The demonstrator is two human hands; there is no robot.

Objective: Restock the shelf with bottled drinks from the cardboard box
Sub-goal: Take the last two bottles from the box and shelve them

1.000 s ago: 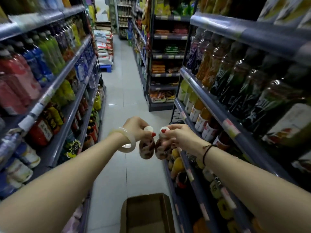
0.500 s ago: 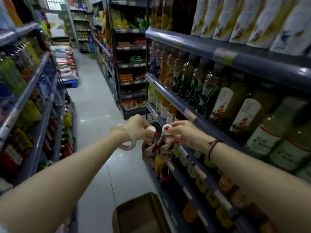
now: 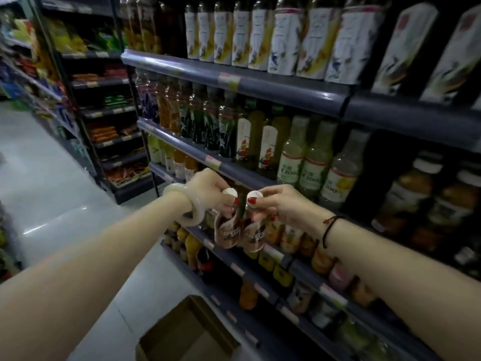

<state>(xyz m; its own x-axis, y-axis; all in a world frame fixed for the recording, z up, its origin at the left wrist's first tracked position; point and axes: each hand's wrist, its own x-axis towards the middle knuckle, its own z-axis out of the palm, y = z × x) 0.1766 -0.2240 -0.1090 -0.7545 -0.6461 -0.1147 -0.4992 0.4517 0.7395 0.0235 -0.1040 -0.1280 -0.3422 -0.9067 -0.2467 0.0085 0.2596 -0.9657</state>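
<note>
brown drink filled two small white-capped bottles held side by side at the centre of the frame. the left hand (image 3: 208, 188) gripped the left bottle (image 3: 227, 231) by its neck, fingers curled just under the cap; the right hand (image 3: 282, 204) pinched the right bottle (image 3: 254, 237) in the same way. both bottles hung upright, nearly touching, in front of the shelf (image 3: 250, 176) that ran from centre left to lower right, and rested on nothing. a cardboard box (image 3: 187, 337) stood open on the floor (image 3: 65, 191) at bottom centre, below the hands; its contents could not be made out. a pale bangle (image 3: 194, 208) circled the left wrist, a dark cord (image 3: 328, 227) the right. stocked bottles lined the tiers at right: white-labelled ones along the top, green and yellow ones in the middle.
</note>
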